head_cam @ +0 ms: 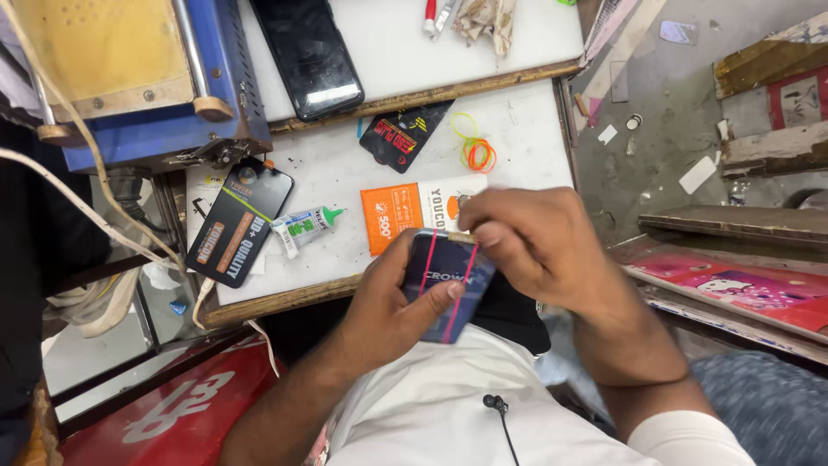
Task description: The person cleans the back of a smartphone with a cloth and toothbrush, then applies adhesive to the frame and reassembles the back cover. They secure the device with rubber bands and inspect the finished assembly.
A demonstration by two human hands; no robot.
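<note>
My left hand (pixel 388 302) gripped the dark blue rectangular phone (pixel 448 283) from below, long axis tilted, while my right hand (pixel 539 246) pinched its upper end near the pink rubber bands (pixel 427 267).

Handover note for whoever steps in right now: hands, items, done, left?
Left hand grips a dark phone from below, thumb on its face.
Right hand pinches at the phone's top edge.
Two red rubber bands already run along the phone.
Spare rubber bands, a glue tube and an orange packet lie on the white bench.
Left: cannot tell.
</note>
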